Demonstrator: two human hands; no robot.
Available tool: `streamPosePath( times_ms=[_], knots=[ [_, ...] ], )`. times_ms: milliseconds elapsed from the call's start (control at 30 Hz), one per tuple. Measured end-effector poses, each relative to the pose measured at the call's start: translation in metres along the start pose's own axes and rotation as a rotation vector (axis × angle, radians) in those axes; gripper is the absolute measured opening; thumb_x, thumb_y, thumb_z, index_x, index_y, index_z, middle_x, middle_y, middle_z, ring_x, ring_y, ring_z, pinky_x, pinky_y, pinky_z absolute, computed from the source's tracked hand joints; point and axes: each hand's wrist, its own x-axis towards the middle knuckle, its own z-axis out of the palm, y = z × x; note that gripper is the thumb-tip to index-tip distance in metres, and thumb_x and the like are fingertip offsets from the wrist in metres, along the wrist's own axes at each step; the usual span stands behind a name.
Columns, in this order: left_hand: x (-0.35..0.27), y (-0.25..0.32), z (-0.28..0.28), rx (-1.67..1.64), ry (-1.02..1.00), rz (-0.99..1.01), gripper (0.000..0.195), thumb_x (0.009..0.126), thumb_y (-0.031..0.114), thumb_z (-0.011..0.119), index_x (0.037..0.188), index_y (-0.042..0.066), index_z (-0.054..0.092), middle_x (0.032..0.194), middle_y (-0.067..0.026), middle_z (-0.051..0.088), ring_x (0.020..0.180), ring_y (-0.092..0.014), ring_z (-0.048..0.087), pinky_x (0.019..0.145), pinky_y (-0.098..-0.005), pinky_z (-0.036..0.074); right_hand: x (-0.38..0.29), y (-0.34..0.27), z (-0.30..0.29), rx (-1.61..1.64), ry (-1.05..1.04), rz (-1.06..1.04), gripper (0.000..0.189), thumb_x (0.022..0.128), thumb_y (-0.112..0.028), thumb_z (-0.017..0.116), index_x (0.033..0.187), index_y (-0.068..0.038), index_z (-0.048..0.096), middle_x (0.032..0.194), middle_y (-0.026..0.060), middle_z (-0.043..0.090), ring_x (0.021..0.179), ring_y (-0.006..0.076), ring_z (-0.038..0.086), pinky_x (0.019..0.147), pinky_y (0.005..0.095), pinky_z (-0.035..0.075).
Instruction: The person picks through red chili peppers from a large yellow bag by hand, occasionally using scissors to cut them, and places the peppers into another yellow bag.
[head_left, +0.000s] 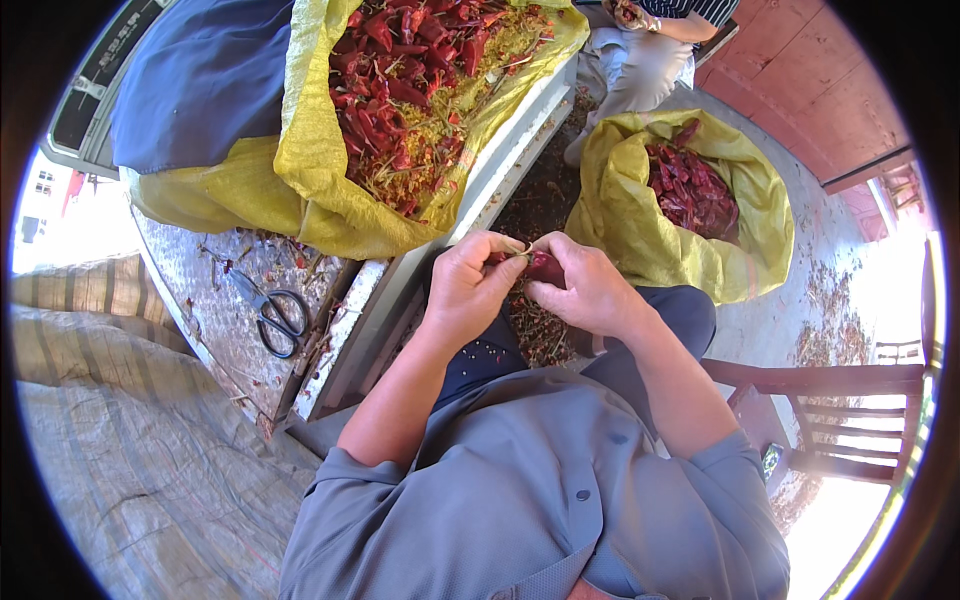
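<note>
Between my two hands is a dried red chili pepper, held above my lap. My right hand grips its body. The fingertips of my left hand pinch the pale stem end, and some red shows beside them too. Up and to the left, a large yellow woven sack lies open, filled with red chilies mixed with yellow seeds and stem bits. On the right, a second yellow woven sack stands on the floor with dark red chilies inside.
Black-handled scissors lie on a worn metal truck-bed surface at the left. Another person sits beyond the right sack. A wooden chair stands at the right. Stems and chili scraps litter the floor between my legs.
</note>
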Motion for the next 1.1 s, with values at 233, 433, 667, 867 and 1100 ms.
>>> streamPosePath(
  times_ms=[233, 433, 667, 867, 1100],
  knots=[
    [0.002, 0.01, -0.007, 0.33, -0.121, 0.409, 0.016, 0.083, -0.003, 0.073, 0.095, 0.0, 0.065, 0.089, -0.0103, 0.067, 0.075, -0.021, 0.065, 0.067, -0.0293, 0.053, 0.0, 0.002, -0.01, -0.179, -0.219, 0.032, 0.033, 0.09, -0.029, 0.07, 0.089, 0.003, 0.06, 0.086, 0.026, 0.064, 0.084, 0.0458, 0.062, 0.07, 0.0486, 0.049],
    [-0.007, -0.005, 0.002, -0.279, -0.145, -0.02, 0.006, 0.093, 0.004, 0.067, 0.097, 0.002, 0.063, 0.087, -0.0057, 0.065, 0.067, -0.014, 0.06, 0.06, -0.0255, 0.05, -0.002, 0.002, -0.008, -0.105, -0.15, -0.165, 0.028, 0.091, -0.027, 0.069, 0.085, 0.0, 0.062, 0.084, 0.0199, 0.066, 0.078, 0.0403, 0.064, 0.067, 0.0452, 0.05],
    [-0.017, 0.001, 0.019, -0.84, -0.062, -0.176, 0.007, 0.099, 0.01, 0.062, 0.098, 0.003, 0.062, 0.085, -0.0063, 0.065, 0.063, -0.011, 0.059, 0.057, -0.0245, 0.05, -0.011, 0.005, -0.001, 0.077, -0.058, -0.159, 0.023, 0.093, -0.023, 0.068, 0.086, -0.002, 0.064, 0.077, 0.0127, 0.065, 0.07, 0.0278, 0.065, 0.062, 0.0362, 0.052],
    [-0.007, 0.006, 0.026, -0.955, -0.01, -0.264, 0.01, 0.099, 0.014, 0.062, 0.096, 0.004, 0.06, 0.089, -0.0078, 0.065, 0.064, -0.013, 0.06, 0.055, -0.0251, 0.049, -0.021, 0.005, -0.002, 0.185, 0.084, -0.137, 0.019, 0.094, -0.019, 0.069, 0.09, -0.001, 0.065, 0.077, 0.0108, 0.064, 0.07, 0.022, 0.066, 0.063, 0.0331, 0.052],
    [0.001, -0.018, 0.01, -0.664, 0.074, -0.307, 0.01, 0.099, 0.014, 0.063, 0.097, 0.004, 0.062, 0.081, -0.0046, 0.064, 0.061, -0.011, 0.056, 0.055, -0.0263, 0.045, -0.028, 0.054, -0.102, -0.25, 0.562, 0.052, 0.025, 0.09, -0.023, 0.073, 0.102, -0.002, 0.069, 0.088, 0.0128, 0.071, 0.081, 0.0266, 0.071, 0.074, 0.036, 0.056]
  ],
)
